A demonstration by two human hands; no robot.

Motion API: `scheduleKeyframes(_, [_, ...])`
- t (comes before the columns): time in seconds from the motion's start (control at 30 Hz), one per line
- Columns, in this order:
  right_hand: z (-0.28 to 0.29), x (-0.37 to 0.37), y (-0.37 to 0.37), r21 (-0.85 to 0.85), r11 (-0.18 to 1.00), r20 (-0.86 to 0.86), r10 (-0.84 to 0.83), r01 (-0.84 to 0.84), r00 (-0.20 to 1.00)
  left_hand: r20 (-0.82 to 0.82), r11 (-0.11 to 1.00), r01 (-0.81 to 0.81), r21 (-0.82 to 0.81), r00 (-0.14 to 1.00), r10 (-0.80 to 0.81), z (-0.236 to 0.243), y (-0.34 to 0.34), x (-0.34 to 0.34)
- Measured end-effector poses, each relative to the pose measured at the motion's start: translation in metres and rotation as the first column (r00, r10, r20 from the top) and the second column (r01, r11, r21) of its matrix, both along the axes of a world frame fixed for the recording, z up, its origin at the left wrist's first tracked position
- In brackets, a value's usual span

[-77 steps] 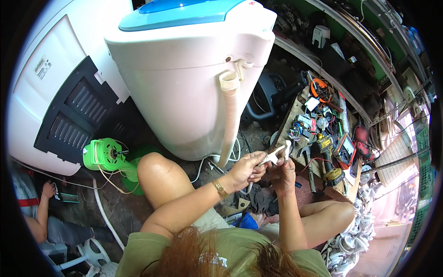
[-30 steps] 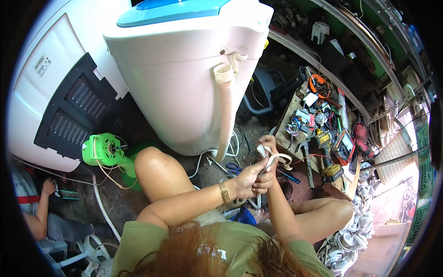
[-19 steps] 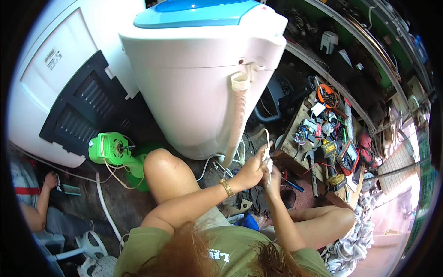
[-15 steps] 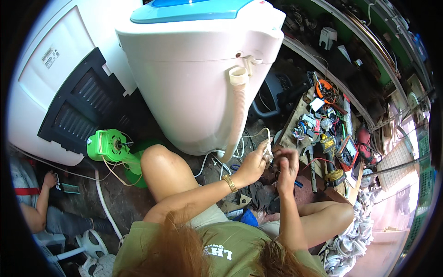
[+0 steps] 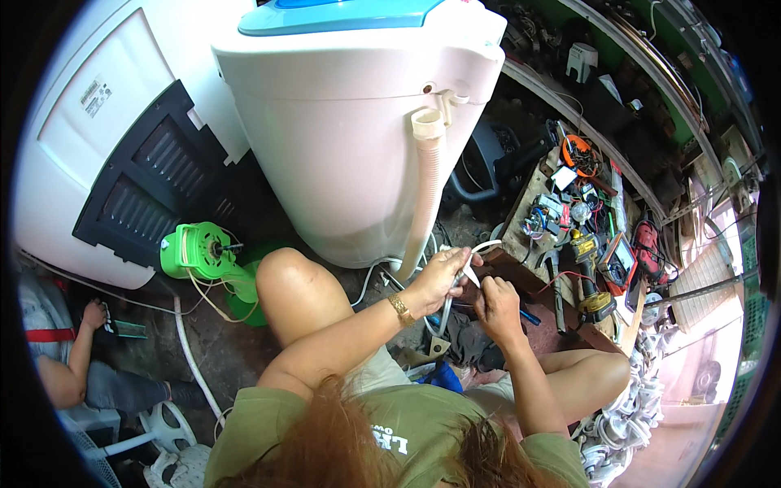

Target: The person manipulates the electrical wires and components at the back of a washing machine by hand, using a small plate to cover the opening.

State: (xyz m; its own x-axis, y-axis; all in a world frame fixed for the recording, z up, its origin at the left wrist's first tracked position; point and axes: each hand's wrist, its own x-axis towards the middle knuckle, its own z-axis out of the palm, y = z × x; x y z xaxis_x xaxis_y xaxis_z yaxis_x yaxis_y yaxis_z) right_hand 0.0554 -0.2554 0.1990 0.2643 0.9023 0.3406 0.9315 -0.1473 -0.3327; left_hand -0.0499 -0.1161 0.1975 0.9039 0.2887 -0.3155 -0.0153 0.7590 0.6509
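My left hand [image 5: 440,281], with a gold watch [image 5: 400,309] at its wrist, is closed on a white cord [image 5: 488,244]. One length of the cord sticks out past the thumb, and a loop hangs below the fingers. Just to the right, my right hand [image 5: 498,307] is closed, its fingers curled close to the left hand. Between the two hands shows a short pale pointed strip [image 5: 471,275]; I cannot tell whether it is a blade or part of the cord. Beyond my hands stands a white washing machine [image 5: 342,146] with a ribbed drain hose [image 5: 429,175].
At right, a low wooden workbench [image 5: 514,230] holds a yellow drill [image 5: 584,252], a hammer [image 5: 556,281] and an orange bowl [image 5: 579,153]. A green fan motor [image 5: 199,248] is left of my knee. Another person's arm [image 5: 85,329] shows at far left. Dark cloth [image 5: 472,342] lies below my hands.
My right hand has gone from raised with loose fingers to closed, lower beside the left hand. The cord end now points right, and a loop hangs below my left hand.
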Motion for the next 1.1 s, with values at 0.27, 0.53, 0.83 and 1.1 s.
scheduleKeyframes(0.27, [-0.010,0.022,-0.011,0.011,0.998,-0.041,-0.060,0.061,0.997,0.328,0.906,0.238,-0.350,0.937,-0.120,-0.001,0.010,-0.002])
scheduleKeyframes(0.53, [-0.005,0.013,-0.003,0.161,0.970,-0.754,0.002,0.182,0.657,0.318,0.984,0.177,-0.030,0.935,-0.158,0.016,0.006,-0.001])
scheduleKeyframes(0.83, [0.013,0.021,0.012,0.184,0.978,-0.959,0.156,0.100,0.238,0.069,0.782,-0.036,0.623,0.998,-0.009,0.010,0.006,0.007])
scheduleKeyframes(1.1, [-0.014,0.008,0.029,0.183,0.914,-0.951,0.071,0.363,0.302,0.166,-0.259,-0.137,0.956,0.981,0.096,0.015,-0.001,0.000])
